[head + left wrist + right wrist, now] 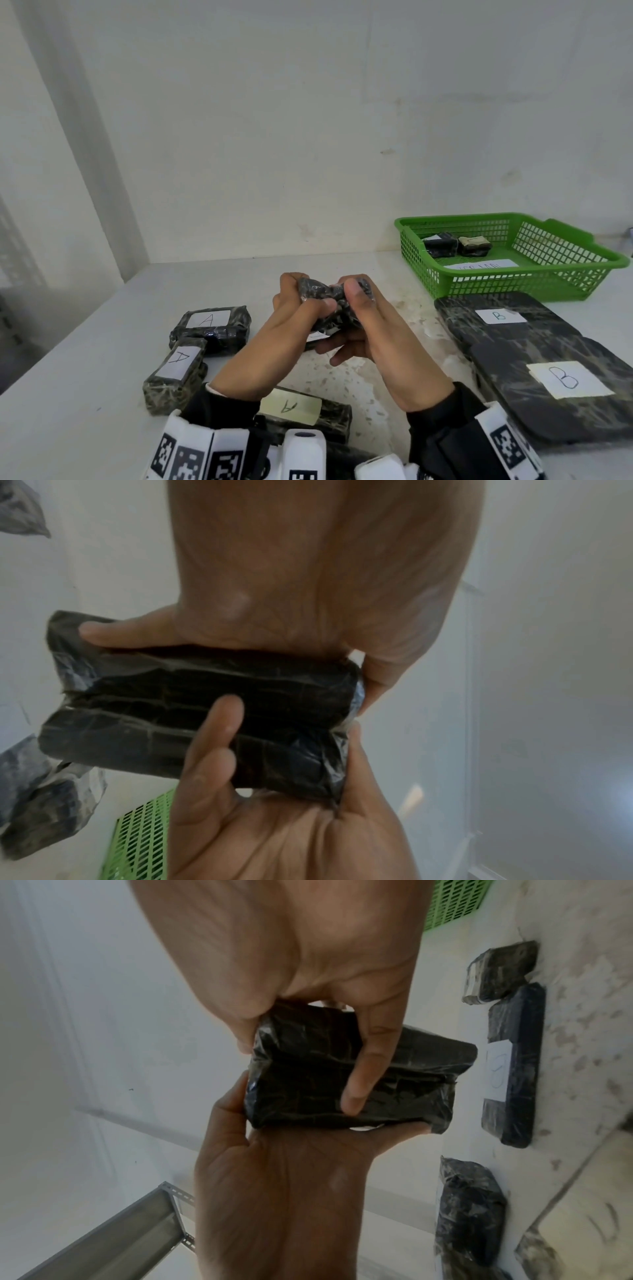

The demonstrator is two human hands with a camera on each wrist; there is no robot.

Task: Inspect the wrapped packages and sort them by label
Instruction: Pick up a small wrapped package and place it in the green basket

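Both hands (329, 318) gripping dark wrapped package (330, 301), speckled white table (359, 380), white wall (274, 120)

"a" labels (208, 319) on bricks, "b" labels (568, 379) on slabs

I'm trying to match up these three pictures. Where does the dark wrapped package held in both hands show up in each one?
Head: the held package sits at centre, gripped between the left hand and right hand.
Left wrist: it lies across the middle, left of centre.
Right wrist: centre, slightly right.
Shared landmark: the green basket, a corner at the bottom and top.
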